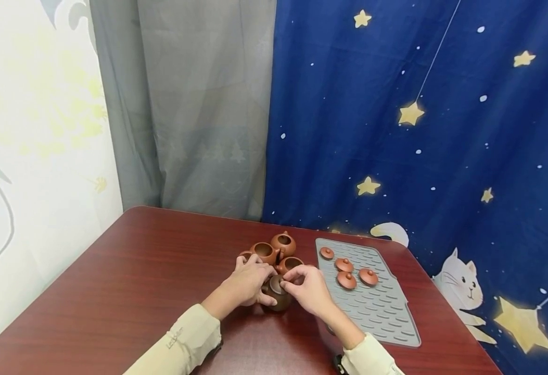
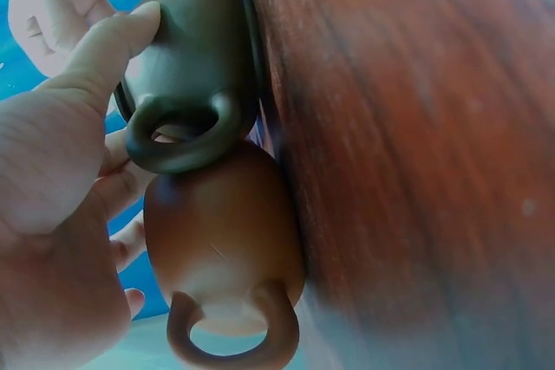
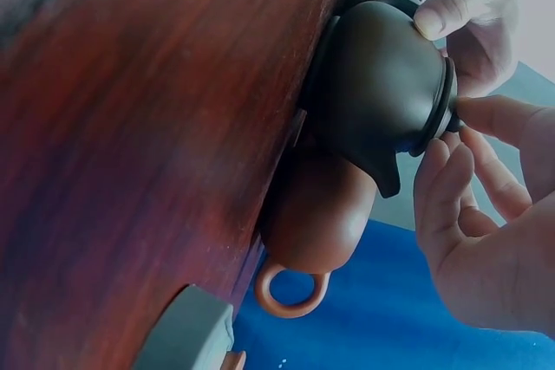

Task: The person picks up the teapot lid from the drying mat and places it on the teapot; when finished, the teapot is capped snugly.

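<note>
A dark brown teapot (image 1: 280, 302) stands near the middle of the table, its lid (image 1: 276, 284) seated on top. My left hand (image 1: 250, 281) steadies it, thumb pressed on the body; the other fingers reach over behind it. With thumb and index finger my right hand (image 1: 308, 289) pinches the small knob of the lid, seen from the side in the right wrist view. Close behind are several reddish-brown teapots with open tops, among them one teapot (image 1: 263, 252) at the left and another (image 1: 283, 242) at the back. A reddish-brown teapot (image 2: 225, 240) sits right beside the dark one in the left wrist view.
To the right lies a grey ridged mat (image 1: 381, 317) bearing several reddish-brown lids, one lid (image 1: 346, 280) nearest the hands. The dark red wooden table (image 1: 161, 271) extends left. Blue star-printed curtain (image 1: 339, 130) and grey curtain (image 1: 208, 104) hang behind the far edge.
</note>
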A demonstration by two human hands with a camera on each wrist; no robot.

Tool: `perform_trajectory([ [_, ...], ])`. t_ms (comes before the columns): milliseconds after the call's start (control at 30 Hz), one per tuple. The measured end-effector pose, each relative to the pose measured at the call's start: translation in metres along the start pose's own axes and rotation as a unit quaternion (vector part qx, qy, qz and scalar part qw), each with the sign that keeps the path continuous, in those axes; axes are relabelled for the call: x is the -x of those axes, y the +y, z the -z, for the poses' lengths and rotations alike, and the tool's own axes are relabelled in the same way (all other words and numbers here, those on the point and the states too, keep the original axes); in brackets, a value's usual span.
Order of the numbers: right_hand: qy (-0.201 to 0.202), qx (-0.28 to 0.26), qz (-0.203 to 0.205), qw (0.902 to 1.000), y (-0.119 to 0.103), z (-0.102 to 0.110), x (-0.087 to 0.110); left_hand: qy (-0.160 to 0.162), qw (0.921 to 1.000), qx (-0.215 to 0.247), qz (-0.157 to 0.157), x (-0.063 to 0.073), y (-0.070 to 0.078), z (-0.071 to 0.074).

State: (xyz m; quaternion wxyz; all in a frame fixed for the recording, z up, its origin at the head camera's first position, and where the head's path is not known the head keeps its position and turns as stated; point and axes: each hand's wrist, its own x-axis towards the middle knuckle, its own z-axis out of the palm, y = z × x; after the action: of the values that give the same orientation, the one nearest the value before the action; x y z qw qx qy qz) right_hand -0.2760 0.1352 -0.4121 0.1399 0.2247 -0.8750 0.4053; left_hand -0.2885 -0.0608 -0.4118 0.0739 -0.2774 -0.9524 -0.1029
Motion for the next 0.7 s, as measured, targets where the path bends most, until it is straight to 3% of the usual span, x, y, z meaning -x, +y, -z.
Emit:
perform_trajectory([
  [700,-0.027,-0.004,-0.023,0.9994,-0.0008,0.0017,-0.002,0.011,0.9999,-0.004,-0.009,0.0007,0.0007,0.0039],
])
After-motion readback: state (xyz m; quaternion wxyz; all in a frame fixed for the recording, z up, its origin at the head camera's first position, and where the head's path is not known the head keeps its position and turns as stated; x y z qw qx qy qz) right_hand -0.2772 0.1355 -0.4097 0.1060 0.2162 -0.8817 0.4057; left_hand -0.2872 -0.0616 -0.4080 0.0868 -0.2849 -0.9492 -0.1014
